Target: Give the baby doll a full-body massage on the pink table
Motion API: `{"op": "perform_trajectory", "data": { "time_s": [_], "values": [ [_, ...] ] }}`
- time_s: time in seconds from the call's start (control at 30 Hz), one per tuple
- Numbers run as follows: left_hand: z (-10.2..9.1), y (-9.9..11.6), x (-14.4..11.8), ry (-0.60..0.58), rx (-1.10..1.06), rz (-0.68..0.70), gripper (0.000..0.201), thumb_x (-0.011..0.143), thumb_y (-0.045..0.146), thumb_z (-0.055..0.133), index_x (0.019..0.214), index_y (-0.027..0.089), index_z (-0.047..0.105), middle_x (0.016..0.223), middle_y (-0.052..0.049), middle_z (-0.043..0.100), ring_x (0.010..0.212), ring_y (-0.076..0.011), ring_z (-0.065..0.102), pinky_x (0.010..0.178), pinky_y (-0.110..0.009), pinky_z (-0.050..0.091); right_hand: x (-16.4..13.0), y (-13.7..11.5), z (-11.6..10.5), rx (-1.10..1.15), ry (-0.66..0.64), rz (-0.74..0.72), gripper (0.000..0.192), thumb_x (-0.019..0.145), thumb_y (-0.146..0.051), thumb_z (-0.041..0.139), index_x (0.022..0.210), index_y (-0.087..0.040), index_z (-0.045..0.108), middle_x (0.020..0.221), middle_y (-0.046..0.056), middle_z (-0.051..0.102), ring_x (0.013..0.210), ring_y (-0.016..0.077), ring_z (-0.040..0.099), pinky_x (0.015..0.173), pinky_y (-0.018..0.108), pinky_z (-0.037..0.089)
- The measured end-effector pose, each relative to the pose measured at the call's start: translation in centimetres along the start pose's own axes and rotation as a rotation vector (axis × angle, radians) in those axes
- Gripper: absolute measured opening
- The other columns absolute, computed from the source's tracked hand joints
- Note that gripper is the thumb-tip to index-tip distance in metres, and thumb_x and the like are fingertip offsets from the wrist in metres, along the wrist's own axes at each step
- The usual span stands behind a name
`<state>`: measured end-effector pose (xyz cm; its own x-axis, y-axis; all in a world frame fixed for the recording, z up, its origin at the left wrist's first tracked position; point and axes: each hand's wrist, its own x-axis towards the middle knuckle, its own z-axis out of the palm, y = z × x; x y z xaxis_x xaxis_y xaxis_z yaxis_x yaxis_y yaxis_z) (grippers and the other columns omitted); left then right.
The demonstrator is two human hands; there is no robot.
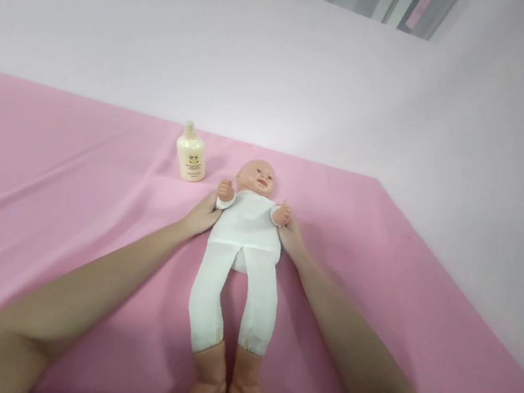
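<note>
Left hand (201, 215) cups the torso side of the plastic baby doll in a white cloth suit (245, 239), centre frame; right hand (293, 236) does likewise opposite. Both curl around it, fingertips hidden beneath. Keep the pressure even and support under the shoulders. Cream lotion bottle (190, 160) stands upper left on the pink-sheeted desk (50, 180).

Both bare forearms stretch forward from the lower corners and converge toward the middle. The left hand (201, 215) lies low with its fingers curled inward and its grip partly hidden. The right hand (293, 236) mirrors it, fingers tucked in, wrist straight.
</note>
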<state>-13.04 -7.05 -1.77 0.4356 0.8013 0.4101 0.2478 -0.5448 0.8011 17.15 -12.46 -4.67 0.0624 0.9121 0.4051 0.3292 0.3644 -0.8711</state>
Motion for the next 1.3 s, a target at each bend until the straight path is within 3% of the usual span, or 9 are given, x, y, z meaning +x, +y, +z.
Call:
{"op": "perform_trajectory", "data": {
  "time_s": [0.67, 0.97, 1.3],
  "values": [
    [0.0, -0.1, 0.1, 0.007, 0.002, -0.002, 0.038, 0.094, 0.029, 0.058, 0.13, 0.016, 0.059, 0.128, -0.013, 0.07, 0.12, -0.033, 0.065, 0.11, -0.052, 0.052, 0.2, -0.1, 0.2, 0.044, 0.019, 0.004, 0.036, 0.09, -0.03, 0.061, 0.126, -0.023, 0.065, 0.129, 0.008, 0.072, 0.123, 0.025, 0.067, 0.114, 0.045, 0.05],
    [0.1, 1.2, 0.0, 0.013, -0.014, -0.036, 0.034, 0.091, 0.027, 0.059, 0.124, 0.016, 0.061, 0.122, -0.011, 0.072, 0.114, -0.032, 0.068, 0.104, -0.049, 0.055, -0.1, -1.1, -0.1, 0.037, 0.01, 0.036, 0.035, 0.091, -0.037, 0.062, 0.123, -0.024, 0.065, 0.13, 0.009, 0.071, 0.125, 0.026, 0.065, 0.115, 0.046, 0.05],
    [0.2, 0.8, 0.0, 0.02, -0.009, -0.017, 0.039, 0.092, 0.029, 0.059, 0.129, 0.016, 0.06, 0.129, -0.013, 0.071, 0.12, -0.0326, 0.066, 0.111, -0.052, 0.051, -0.2, -1.9, 0.0, 0.032, 0.025, 0.027, 0.033, 0.089, -0.032, 0.061, 0.121, -0.024, 0.065, 0.126, 0.009, 0.071, 0.122, 0.026, 0.066, 0.113, 0.045, 0.051]
  ]
}}
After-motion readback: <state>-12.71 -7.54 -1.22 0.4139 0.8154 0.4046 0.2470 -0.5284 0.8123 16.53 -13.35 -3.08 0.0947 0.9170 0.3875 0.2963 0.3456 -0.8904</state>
